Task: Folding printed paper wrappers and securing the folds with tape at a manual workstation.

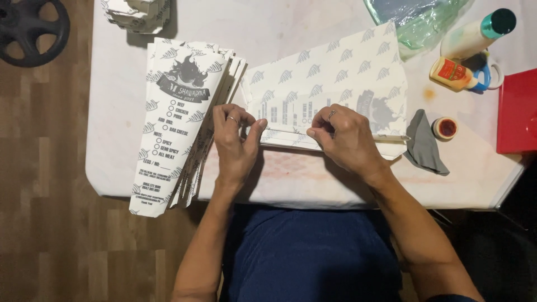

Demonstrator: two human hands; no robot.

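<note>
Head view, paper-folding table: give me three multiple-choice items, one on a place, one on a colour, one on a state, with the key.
1. Where does the stack of finished printed sleeves lie?
A. Beside the left hand, overhanging the table's near edge
B. Under the red box
C. On the floor

2. What colour is the cap of the white bottle at the far right?
A. Red
B. Teal
C. Black

3. What are both hands doing to the printed paper sheet?
A. Resting flat, apart from it
B. Lifting it off the table
C. Pinching its folded near edge

Key: 1 A, the stack juts past the white table edge. 2 B, the cap shows teal. 3 C, fingertips of the left and right hand press along the fold.
</note>
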